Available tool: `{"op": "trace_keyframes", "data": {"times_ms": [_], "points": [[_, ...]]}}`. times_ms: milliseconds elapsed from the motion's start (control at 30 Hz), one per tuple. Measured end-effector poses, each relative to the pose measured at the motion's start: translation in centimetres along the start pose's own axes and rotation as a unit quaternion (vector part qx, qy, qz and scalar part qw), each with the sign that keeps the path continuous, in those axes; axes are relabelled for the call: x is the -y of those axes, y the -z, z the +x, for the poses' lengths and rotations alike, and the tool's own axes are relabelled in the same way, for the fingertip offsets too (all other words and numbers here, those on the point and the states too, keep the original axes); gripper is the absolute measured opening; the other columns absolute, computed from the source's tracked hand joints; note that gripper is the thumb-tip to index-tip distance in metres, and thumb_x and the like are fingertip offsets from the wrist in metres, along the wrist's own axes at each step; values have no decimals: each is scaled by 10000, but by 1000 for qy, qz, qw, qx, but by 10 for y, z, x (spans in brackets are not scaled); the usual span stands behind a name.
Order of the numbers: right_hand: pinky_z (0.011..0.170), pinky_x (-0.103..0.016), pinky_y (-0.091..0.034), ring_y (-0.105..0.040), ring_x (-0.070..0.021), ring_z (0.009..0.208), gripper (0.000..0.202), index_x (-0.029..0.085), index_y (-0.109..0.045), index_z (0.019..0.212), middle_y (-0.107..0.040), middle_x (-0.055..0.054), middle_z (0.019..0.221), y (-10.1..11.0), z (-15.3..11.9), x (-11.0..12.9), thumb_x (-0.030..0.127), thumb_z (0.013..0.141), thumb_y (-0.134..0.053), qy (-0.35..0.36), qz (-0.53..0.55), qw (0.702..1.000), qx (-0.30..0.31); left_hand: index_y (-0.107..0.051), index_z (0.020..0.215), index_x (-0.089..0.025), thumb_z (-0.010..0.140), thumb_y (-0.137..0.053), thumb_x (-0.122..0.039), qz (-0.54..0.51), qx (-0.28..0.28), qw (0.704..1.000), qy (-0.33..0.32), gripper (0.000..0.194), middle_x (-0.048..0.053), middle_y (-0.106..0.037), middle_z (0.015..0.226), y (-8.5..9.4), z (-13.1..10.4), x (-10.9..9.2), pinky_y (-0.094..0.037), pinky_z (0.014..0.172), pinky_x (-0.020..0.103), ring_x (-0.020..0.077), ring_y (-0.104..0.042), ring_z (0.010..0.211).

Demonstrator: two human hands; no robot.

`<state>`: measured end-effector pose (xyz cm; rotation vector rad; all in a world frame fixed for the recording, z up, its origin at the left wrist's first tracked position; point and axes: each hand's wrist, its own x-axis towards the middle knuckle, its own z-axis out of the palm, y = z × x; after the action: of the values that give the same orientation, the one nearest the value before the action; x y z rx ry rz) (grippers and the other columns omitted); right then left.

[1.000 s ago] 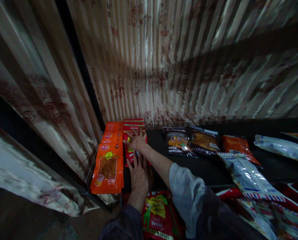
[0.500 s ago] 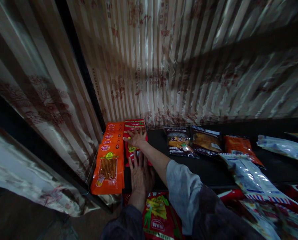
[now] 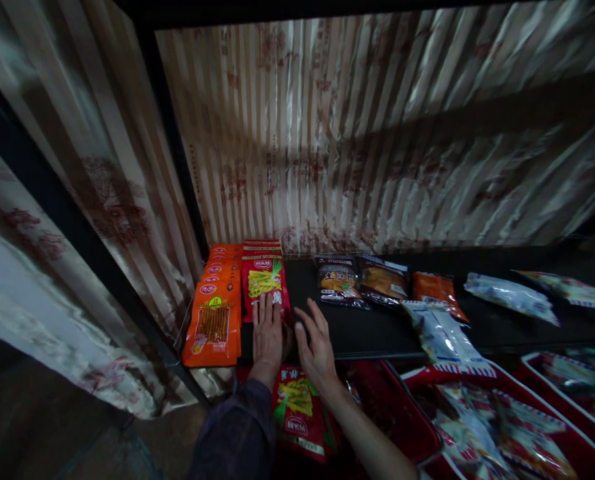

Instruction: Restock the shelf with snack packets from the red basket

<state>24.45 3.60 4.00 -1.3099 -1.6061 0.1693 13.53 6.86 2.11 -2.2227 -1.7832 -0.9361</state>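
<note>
My left hand [image 3: 268, 339] lies with fingers stretched over the lower end of a red snack packet [image 3: 263, 277], which shows a yellow-and-green picture. Other red packets peek out behind its top edge. Just to the right, my right hand [image 3: 316, 348] is held open above the black shelf [image 3: 304, 287], apart from the packet and holding nothing. A row of overlapping orange snack packets [image 3: 212, 320] lies left of the red ones. Below my hands, another red snack packet [image 3: 297, 413] rests in the lower area, partly hidden by my forearms.
Dark potato snack bags [image 3: 340, 280], an orange-red bag [image 3: 437, 293] and white bags [image 3: 510, 297] lie along the shelf to the right. Red bins [image 3: 427, 433] with bagged snacks stand in front. A black frame post [image 3: 170, 133] and a striped curtain [image 3: 297, 133] bound the left and back.
My right hand has drawn back from the red packets toward the right and nearer to me. My left hand remains at their lower end. The camera view has shifted slightly.
</note>
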Motion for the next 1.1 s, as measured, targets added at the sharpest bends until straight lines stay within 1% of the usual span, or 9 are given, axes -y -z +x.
{"op": "trace_keyframes", "data": {"times_ms": [100,200,300,400,533,633,833,967,1100], "points": [[1011,-455,-429,-437,-250,1273,329,256,-594,1178,-471,-90,1374,38,-86,-6,332,894,-446,-9,-4,1000,23,-529,1211,-66,750,-458,-140,-8,-16,1000,9,472,156,-390,1433,2,0,0,-229,1127,485,274,-219,1386],[940,-386,-503,-532,-248,1191,295,298,-633,1132,-547,-79,1307,67,-158,-27,318,869,-502,6,-13,997,78,-529,1207,-50,749,-449,-112,-20,-23,999,-10,468,170,-431,1401,8,-2,0,-236,1128,486,271,-230,1383],[870,-328,-546,-615,-229,1080,289,295,-654,1104,-628,-94,1198,87,-201,-51,326,882,-471,-16,-5,997,73,-507,1236,-59,758,-426,-84,-40,-21,998,-41,485,167,-440,1395,15,-16,-5,-269,1113,488,262,-230,1383],[859,-312,-549,-627,-220,1062,300,283,-659,1094,-652,-87,1160,94,-214,-55,359,886,-457,-45,30,993,101,-510,1232,-85,762,-388,-41,-64,-20,996,-53,488,151,-430,1406,17,-45,-17,-323,1084,479,247,-213,1390],[900,-349,-526,-621,-228,1071,347,260,-670,1065,-664,-82,1137,90,-203,-29,442,880,-441,-115,59,987,93,-511,1224,-97,739,-366,5,-95,-42,994,-40,516,142,-394,1433,20,-86,-36,-342,1078,466,232,-178,1400],[998,-408,-446,-578,-235,1129,428,217,-637,1120,-632,-99,1191,85,-181,-4,486,887,-399,-162,92,979,87,-520,1214,-93,744,-380,-15,-109,-40,993,-20,497,150,-413,1417,28,-100,-41,-336,1086,458,234,-201,1394],[1016,-417,-413,-567,-230,1122,495,196,-606,1140,-625,-110,1180,79,-123,17,538,885,-353,-170,168,967,83,-523,1208,-79,790,-367,-69,-119,-47,991,49,446,157,-395,1425,52,-93,-28,-296,1112,438,233,-197,1395],[1001,-427,-422,-572,-241,1116,548,186,-593,1161,-612,-118,1202,60,-86,10,581,867,-352,-188,216,957,50,-529,1198,-87,805,-361,-85,-131,-51,987,75,428,144,-368,1445,56,-82,-23,-293,1117,421,227,-182,1399],[929,-411,-479,-586,-242,1100,610,179,-543,1235,-585,-138,1239,35,-53,-7,610,863,-322,-194,252,947,39,-526,1209,-109,790,-386,-87,-127,-61,986,92,442,128,-353,1459,49,-69,-20,-287,1119,428,235,-158,1404]]}}
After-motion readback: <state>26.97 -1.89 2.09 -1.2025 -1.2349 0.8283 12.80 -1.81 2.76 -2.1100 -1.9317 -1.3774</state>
